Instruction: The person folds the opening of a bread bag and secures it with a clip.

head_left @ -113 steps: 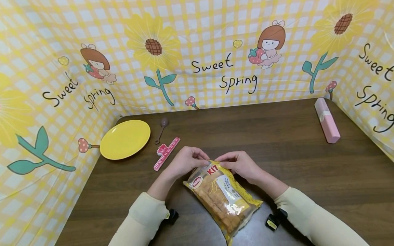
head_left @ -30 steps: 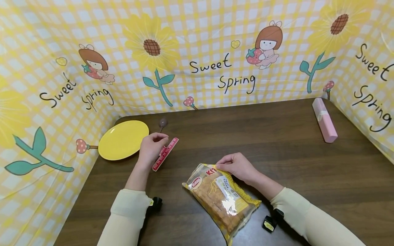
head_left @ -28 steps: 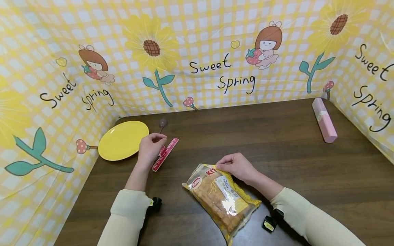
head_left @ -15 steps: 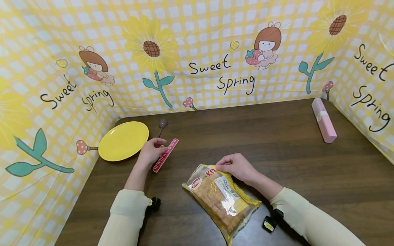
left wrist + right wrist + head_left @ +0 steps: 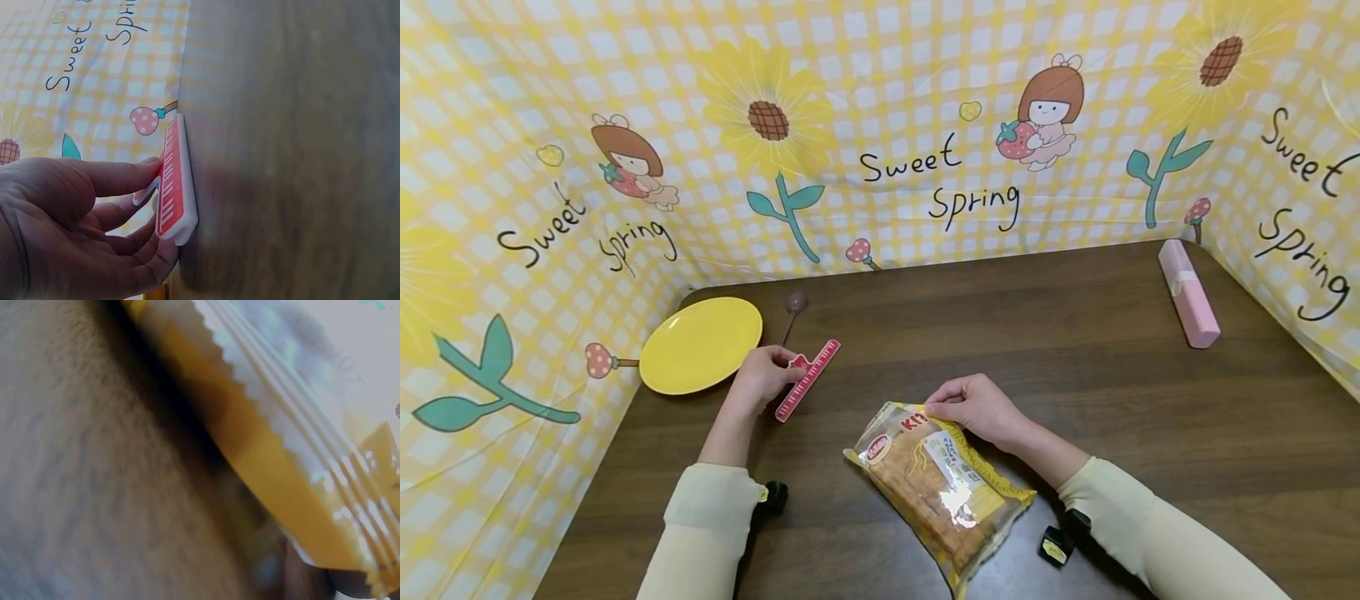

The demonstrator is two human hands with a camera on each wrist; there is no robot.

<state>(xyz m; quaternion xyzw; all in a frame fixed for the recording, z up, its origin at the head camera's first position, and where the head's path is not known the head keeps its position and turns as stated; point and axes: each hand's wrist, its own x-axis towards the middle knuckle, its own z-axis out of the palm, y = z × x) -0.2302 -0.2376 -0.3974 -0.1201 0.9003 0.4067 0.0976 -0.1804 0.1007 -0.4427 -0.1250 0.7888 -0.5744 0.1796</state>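
My left hand pinches a pink-and-white bag clip by its crown-shaped handle, at the left of the table. Seen from the left wrist, the thumb lies on one side of the clip and the fingers curl behind it, with the clip's long bar close over the tabletop. My right hand grips the upper corner of a clear-and-yellow bag of bread, which lies slanted in front of me. The right wrist view shows the bag's yellow end and crimped seam close up; that hand is mostly hidden there.
A yellow oval plate lies at the back left, with a small brown spoon beside it. A pink oblong case lies at the back right. Yellow checked cloth walls the table's back and sides.
The left hand has gone from the bag's top edge to the clip and now pinches it; the clip has shifted slightly right. The right hand stays on the bag.
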